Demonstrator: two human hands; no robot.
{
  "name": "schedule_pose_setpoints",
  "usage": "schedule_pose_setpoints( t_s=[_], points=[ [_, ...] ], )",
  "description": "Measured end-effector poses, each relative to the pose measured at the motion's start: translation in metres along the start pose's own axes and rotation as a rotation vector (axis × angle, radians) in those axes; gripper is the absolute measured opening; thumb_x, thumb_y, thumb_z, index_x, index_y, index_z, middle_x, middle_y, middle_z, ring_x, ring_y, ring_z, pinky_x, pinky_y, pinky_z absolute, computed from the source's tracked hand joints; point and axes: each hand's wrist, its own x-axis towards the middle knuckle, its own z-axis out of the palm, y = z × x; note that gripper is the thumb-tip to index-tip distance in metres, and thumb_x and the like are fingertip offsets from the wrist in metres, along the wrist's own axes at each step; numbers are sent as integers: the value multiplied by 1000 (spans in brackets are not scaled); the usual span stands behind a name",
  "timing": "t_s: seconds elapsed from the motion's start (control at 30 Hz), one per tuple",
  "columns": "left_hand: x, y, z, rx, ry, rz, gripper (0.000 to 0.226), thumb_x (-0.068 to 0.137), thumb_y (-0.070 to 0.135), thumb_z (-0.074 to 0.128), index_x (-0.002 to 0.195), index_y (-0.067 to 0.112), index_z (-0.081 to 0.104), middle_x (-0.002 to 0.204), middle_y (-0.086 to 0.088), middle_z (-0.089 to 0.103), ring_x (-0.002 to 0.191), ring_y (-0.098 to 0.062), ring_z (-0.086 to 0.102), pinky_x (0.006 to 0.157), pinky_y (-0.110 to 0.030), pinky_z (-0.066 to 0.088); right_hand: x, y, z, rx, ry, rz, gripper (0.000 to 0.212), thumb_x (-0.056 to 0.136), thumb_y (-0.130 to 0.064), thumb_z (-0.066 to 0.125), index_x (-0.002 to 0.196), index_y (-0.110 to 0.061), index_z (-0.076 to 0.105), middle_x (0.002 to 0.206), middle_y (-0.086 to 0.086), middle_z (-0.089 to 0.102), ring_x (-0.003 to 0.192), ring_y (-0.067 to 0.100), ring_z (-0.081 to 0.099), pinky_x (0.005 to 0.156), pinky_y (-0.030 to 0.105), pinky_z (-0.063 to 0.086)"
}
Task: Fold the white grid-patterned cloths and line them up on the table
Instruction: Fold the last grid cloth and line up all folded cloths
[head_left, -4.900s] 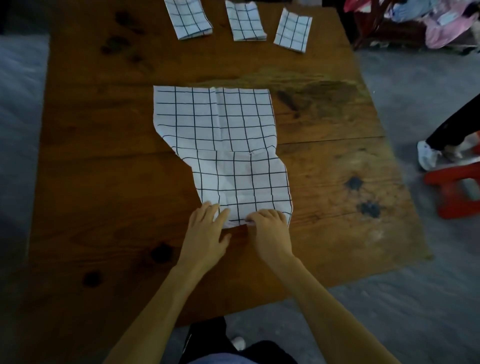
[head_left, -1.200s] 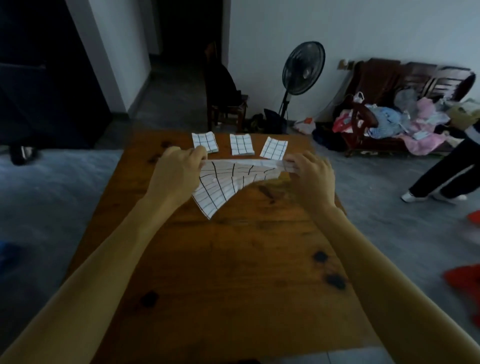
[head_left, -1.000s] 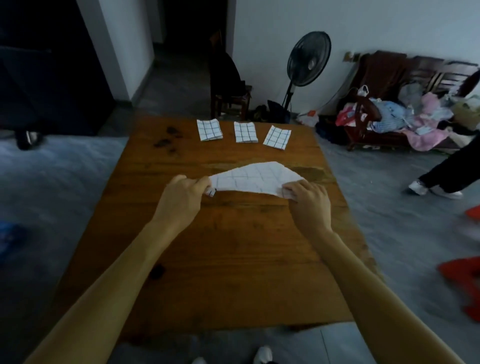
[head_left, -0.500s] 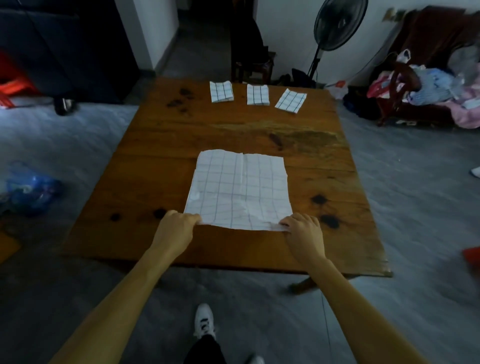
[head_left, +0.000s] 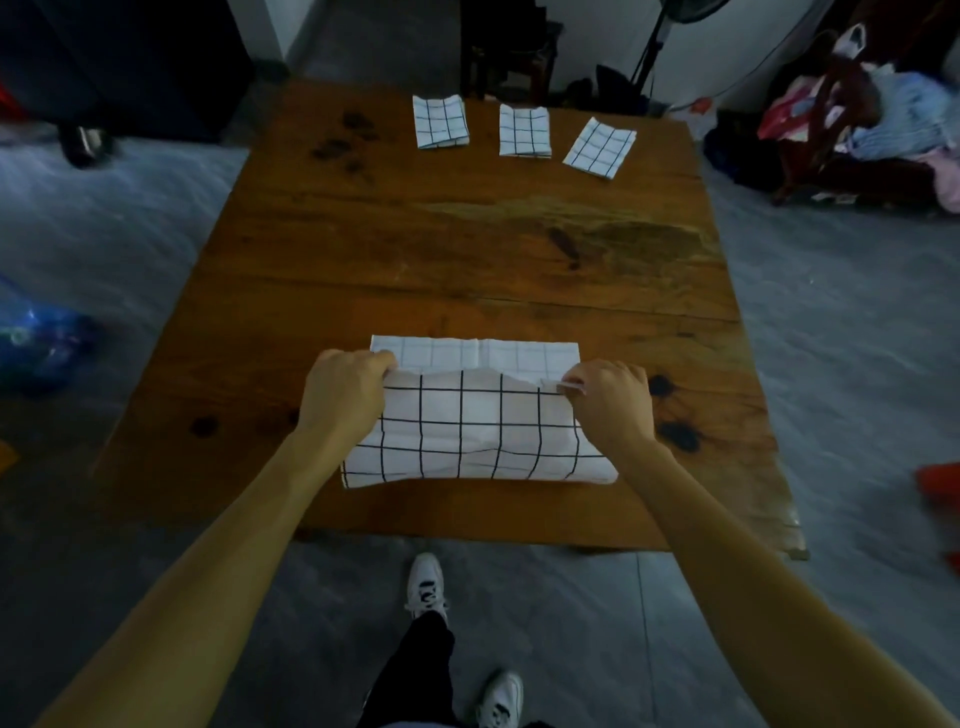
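Both hands, left hand (head_left: 347, 391) and right hand (head_left: 609, 399), pinch the white grid-patterned cloth (head_left: 478, 431) corners and should lay them exactly on the far edge.

We find no legible text, label, brand, number or sign on any surface; the cloths (head_left: 475, 431) on the table (head_left: 467, 260) carry only a black grid pattern, without lettering.
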Motion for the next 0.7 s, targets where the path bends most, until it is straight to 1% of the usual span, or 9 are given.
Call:
schedule_pose_setpoints(
  t_s=[0.1,0.23,0.3,0.37,0.43,0.47,0.53,0.6,0.7],
  points=[
    [37,-15,18,-2,-32,57,24,90,0,55,108,9,68,78,-8,68,69,-24,60,79,-37,45,34,0,8,-52,-53,41,19,98,-33,52,97,-24,69,97,-5,68,96,17,59,95,36,37],
    [78,-32,48,-10,-112,93,19,90,3,56,104,11,66,74,-2,63,65,-18,57,88,-39,44,73,2,25,-141,-116,60,24,100,-33,47,94,-22,67,95,-2,65,99,21,58,96,37,36],
    [90,-38,64,-5,-136,82,22,91,4,55,110,12,64,80,-2,65,74,-18,59,97,-41,39,87,3,39,-142,-136,90,24,100,-35,47,101,-22,67,104,0,64,107,22,56,101,38,35],
    [96,-44,81,12,-117,38,33,89,6,56,122,11,57,102,-8,64,99,-24,59,108,-46,31,95,2,56,-132,-93,122,29,99,-37,50,120,-19,61,124,5,58,124,26,47,108,42,31],
    [95,-44,95,18,-83,-27,46,90,14,58,134,11,44,126,-16,51,122,-31,46,112,-50,25,94,-4,71,-68,-11,148,43,98,-39,50,135,-17,48,141,10,46,138,30,33,114,49,26],
    [91,-41,100,-4,-66,-49,49,90,20,58,136,12,40,132,-17,45,126,-33,41,112,-51,25,90,-10,77,-26,11,160,46,99,-40,48,139,-16,43,146,12,41,142,31,27,116,50,23],
    [77,-28,108,-71,-33,-40,48,93,28,55,136,11,40,136,-18,42,128,-34,40,111,-51,28,70,-25,92,26,-24,155,47,101,-43,40,140,-17,40,151,13,34,145,31,22,118,50,19],
    [56,-9,113,-126,-3,29,44,96,34,48,132,10,43,133,-18,46,125,-31,41,108,-49,34,44,-43,107,64,-97,98,47,100,-45,33,139,-19,39,153,14,32,145,31,21,117,50,20],
    [24,18,118,-176,-73,125,43,98,40,34,128,12,46,127,-14,52,120,-27,46,104,-45,40,13,-54,130,78,-199,-21,49,99,-44,29,142,-21,34,154,16,31,145,30,19,116,52,25]
  ],
)
